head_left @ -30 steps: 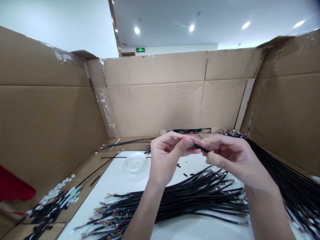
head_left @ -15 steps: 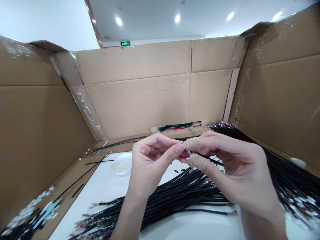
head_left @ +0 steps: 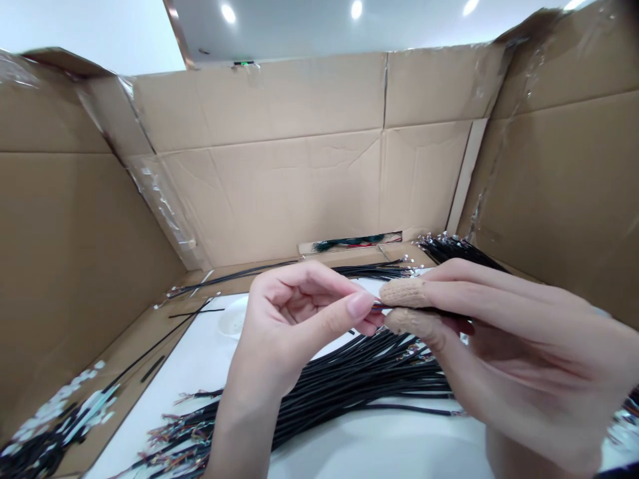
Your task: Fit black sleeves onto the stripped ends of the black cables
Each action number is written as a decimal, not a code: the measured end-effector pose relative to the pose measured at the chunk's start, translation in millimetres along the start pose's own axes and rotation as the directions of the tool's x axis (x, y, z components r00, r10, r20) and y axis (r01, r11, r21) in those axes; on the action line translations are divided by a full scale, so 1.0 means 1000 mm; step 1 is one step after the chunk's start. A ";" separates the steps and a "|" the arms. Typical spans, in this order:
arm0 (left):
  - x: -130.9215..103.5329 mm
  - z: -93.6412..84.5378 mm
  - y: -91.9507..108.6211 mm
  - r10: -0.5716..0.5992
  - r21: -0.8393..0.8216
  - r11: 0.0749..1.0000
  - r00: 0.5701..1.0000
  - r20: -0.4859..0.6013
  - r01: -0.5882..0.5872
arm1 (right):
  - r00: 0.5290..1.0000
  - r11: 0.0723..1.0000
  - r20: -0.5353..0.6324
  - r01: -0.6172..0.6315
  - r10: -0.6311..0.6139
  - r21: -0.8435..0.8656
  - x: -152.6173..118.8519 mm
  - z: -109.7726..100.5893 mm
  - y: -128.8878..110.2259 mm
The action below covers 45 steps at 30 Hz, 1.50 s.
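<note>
Between thumb and fingers, my left hand [head_left: 294,319] pinches the thin coloured wires [head_left: 381,307] at the end of a black cable. My right hand [head_left: 479,332], with tan covers on its thumb and index fingertips, grips the cable just beside them, and the fingertips of both hands nearly meet. Most of that cable is hidden behind the right fingers. Below the hands a thick bundle of black cables [head_left: 349,386] lies on the white table surface [head_left: 389,452], with bare coloured wire ends toward the left.
A white bowl [head_left: 230,320] stands behind my left wrist. More cables with white connectors [head_left: 64,426] lie at the lower left. Another cable pile [head_left: 452,249] sits at the back right. Cardboard walls [head_left: 279,179] enclose the back and both sides.
My right hand has shifted right and turned flatter, its fingers now covering more of the cable. Coloured wires now show between the fingertips. The view has tilted slightly downward.
</note>
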<state>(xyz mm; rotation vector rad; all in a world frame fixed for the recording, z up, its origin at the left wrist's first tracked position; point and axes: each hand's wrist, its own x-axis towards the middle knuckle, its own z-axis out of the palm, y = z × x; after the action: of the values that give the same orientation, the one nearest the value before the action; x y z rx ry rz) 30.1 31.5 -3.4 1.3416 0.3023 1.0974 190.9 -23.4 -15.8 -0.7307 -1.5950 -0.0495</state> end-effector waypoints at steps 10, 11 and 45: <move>0.003 0.004 -0.002 -0.002 -0.053 0.999 1.000 0.007 0.003 | 0.995 0.980 -0.048 0.083 -0.093 -0.178 -0.001 0.001 0.002; 0.002 0.004 -0.002 0.010 -0.033 0.999 1.000 0.009 -0.010 | 0.994 0.983 -0.056 0.087 -0.096 -0.159 0.000 0.001 0.002; -0.008 0.019 -0.002 0.183 0.145 0.977 0.968 -0.170 -0.159 | 0.998 0.975 0.041 0.052 -0.044 -0.218 -0.002 -0.001 -0.003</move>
<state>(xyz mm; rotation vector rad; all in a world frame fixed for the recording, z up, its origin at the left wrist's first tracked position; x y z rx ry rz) 40.9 14.5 -3.2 1.4046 0.4038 1.3699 190.7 -27.0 -16.8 -0.8678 -1.6581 -0.2523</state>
